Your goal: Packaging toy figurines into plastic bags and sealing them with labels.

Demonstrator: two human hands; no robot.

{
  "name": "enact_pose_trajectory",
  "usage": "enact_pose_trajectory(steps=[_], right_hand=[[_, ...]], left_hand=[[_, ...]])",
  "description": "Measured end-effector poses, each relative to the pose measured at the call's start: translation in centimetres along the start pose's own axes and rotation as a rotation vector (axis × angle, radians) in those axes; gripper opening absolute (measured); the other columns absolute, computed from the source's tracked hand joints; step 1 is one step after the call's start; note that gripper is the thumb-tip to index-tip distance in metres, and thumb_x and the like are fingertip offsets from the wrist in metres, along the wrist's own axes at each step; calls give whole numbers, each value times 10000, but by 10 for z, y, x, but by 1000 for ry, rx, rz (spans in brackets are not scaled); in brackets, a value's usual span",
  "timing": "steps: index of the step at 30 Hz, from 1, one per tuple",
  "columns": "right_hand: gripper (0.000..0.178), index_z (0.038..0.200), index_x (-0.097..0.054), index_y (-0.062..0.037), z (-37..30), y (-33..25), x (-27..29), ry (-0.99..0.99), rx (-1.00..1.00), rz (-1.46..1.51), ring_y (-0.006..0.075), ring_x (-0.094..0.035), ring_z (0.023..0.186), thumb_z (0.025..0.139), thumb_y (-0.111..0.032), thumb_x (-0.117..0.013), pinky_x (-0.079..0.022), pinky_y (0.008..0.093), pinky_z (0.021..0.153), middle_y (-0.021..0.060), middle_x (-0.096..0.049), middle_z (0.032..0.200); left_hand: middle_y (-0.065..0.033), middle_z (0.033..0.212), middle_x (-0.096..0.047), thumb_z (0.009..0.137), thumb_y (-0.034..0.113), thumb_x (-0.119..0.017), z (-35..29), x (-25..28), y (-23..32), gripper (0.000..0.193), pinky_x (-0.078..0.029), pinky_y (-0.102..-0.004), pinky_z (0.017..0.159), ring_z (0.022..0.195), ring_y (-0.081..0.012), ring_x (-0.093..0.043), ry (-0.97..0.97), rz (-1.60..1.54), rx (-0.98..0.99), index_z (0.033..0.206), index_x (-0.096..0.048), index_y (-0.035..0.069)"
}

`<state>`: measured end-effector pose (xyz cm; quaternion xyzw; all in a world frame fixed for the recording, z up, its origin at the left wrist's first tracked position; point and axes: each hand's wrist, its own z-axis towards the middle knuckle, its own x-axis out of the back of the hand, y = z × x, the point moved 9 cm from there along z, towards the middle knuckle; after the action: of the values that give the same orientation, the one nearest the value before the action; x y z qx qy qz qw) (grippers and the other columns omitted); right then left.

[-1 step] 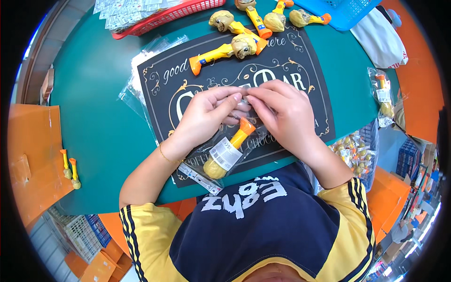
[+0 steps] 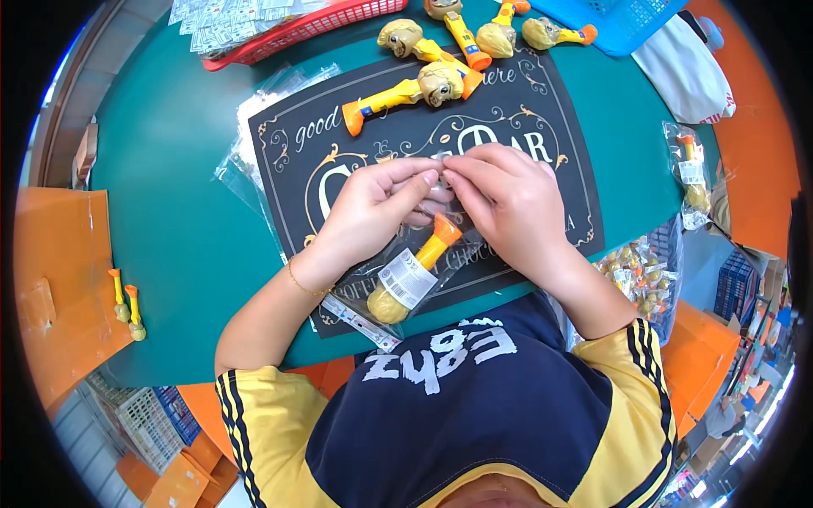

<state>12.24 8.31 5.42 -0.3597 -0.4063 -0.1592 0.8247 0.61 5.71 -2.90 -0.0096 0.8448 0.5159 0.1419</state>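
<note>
The bench (image 2: 169, 254) is green, the mat (image 2: 279, 188) black, white-lettered and gold-scrolled. Near the front edge, the bagged figure (image 2: 432, 249) is yellow and orange, its white label (image 2: 408, 278) apparently printed black.

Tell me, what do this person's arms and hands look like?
The left hand and right hand wear no gloves. A thin gold-coloured bracelet circles the left wrist. Short, black-striped yellow sleeves leave both forearms bare.

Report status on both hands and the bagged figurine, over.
Left hand, right hand: both pinching clear plastic bag. Gold-haired figurine: inside bag, orange base toward hands. Loose figurines: beyond hands, not touching them.
</note>
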Motion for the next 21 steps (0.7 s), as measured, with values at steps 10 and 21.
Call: enact_pose_trajectory(steps=[10, 21], right_hand=[[51, 851, -646, -65, 1, 20, -10, -129, -157, 80, 221, -623, 672, 811, -96, -654, -463, 309, 585, 51, -636, 836], [110, 873, -643, 8, -112, 113, 111, -537, -559, -166, 198, -604, 712, 766, -13, -654, -474, 286, 655, 105, -628, 803]], left_hand=[[-82, 996, -682, 996, 163, -501, -2, -3, -2, 277, -552, -221, 745, 920, -138, -678, -16, 173, -85, 1203, -591, 3], [-119, 995, -669, 1007, 199, -478, -2, 11, 10, 276, -555, -259, 789, 921, -176, -682, 94, -125, -187, 1172, -565, -4]])
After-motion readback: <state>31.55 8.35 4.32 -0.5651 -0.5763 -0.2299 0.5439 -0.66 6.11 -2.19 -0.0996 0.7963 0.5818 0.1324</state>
